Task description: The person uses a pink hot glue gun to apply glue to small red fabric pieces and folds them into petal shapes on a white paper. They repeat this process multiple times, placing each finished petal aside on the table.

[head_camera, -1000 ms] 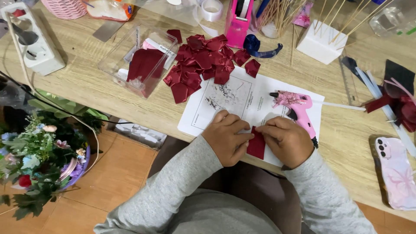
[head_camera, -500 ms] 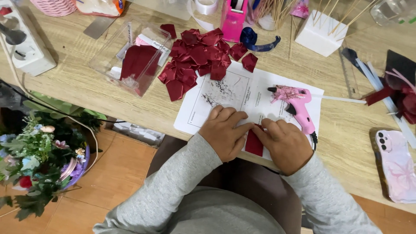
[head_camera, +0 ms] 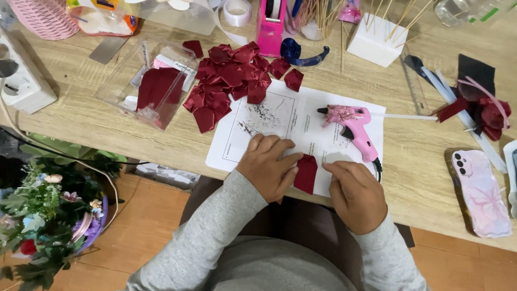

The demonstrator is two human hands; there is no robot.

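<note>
A dark red ribbon piece [head_camera: 306,173] is pinched between the left hand [head_camera: 267,167] and the right hand [head_camera: 356,193], at the near edge of the printed paper sheet [head_camera: 301,121] on the bench [head_camera: 91,126]; the fold is best kept crisp by pressing both edges evenly and keeping the satin flat; the piece is seen as glossy, creased and roughly rectangular; a pink glue gun [head_camera: 353,126] lies just beyond; a heap of folded red petals [head_camera: 231,81] is set farther back.

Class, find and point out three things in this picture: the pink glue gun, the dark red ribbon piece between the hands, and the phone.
pink glue gun [head_camera: 355,125]: head view, on its body.
dark red ribbon piece [head_camera: 306,173]: head view, its middle.
phone [head_camera: 481,193]: head view, its patterned back.
</note>
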